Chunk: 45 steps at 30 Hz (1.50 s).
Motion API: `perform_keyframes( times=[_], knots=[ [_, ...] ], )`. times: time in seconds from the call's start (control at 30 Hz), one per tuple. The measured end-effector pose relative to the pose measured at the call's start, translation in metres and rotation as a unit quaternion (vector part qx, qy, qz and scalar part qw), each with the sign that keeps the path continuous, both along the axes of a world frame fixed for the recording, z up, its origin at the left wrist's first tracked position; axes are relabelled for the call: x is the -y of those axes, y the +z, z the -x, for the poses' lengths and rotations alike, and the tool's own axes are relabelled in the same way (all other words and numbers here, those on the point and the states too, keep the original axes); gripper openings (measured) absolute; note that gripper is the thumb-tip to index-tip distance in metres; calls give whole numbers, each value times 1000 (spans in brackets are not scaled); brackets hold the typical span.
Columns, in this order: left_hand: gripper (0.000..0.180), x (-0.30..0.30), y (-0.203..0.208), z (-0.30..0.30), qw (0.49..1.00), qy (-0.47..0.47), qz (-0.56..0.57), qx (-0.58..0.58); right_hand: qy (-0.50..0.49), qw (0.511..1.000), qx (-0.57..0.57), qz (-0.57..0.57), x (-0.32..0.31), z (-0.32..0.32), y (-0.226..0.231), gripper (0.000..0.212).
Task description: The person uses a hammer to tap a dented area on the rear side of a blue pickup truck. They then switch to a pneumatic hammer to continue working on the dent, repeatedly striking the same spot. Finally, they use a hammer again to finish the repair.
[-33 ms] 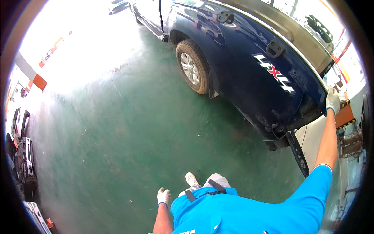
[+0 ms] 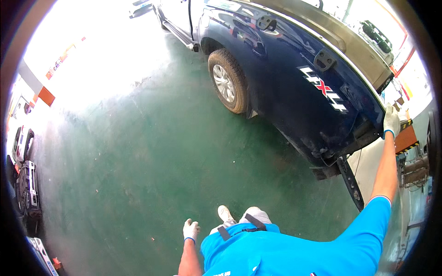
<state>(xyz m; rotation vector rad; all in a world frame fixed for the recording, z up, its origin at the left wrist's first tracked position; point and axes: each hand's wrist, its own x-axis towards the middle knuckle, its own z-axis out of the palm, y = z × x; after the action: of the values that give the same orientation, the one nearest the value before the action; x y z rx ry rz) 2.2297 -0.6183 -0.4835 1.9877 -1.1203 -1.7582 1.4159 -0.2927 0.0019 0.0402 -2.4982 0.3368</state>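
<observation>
A dark blue pickup truck (image 2: 285,87) fills the upper right, with its rear side panel and a dusty rear wheel (image 2: 225,82) facing me. At the rear corner of its bed, my gloved right hand (image 2: 391,121) is closed around the upright edge. Some of those fingertips are hidden by the hand itself. My right arm is stretched far out to the side. Low beside my hip hangs my gloved left hand (image 2: 191,230), holding nothing, its fingers loosely bent and apart.
Below the truck's tail, a dark metal bracket (image 2: 351,184) juts toward me. Removed car parts (image 2: 28,186) line the far left. Orange-and-grey posts (image 2: 46,95) stand farther back. Machinery (image 2: 416,170) is at the right rim. Green floor (image 2: 138,165) spreads between.
The view has shifted very slightly. My left hand appears a little farther left and higher; my right hand keeps its place on the truck's rear corner.
</observation>
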Motion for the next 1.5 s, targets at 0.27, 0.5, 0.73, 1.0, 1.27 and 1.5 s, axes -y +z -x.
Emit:
perform_keyframes(
  times=[0.27, 0.5, 0.73, 1.0, 1.27, 1.5],
  knots=[
    [24, 1, -45, -32, 997, -48, -15, 57, -38, 983, -175, -32, -9, -11, -31, 59],
    [50, -36, -80, -86, 979, -96, -164, 74, -4, 975, -220, -14, 2, -18, -38, 53],
    [63, 17, -24, -45, 977, -190, -73, 57, 106, 989, -105, 10, -5, -37, -14, 50],
    [54, 43, 22, -16, 979, -190, 50, 46, 320, 939, 14, 127, -7, -205, -147, 43],
    [16, -66, 12, -46, 938, -333, -26, 90, 202, 648, 712, -180, -340, -632, -553, 33],
    [23, -126, 32, -39, 425, -866, 118, 234, -308, 518, 657, 454, -468, -780, -524, 25]
  ],
)
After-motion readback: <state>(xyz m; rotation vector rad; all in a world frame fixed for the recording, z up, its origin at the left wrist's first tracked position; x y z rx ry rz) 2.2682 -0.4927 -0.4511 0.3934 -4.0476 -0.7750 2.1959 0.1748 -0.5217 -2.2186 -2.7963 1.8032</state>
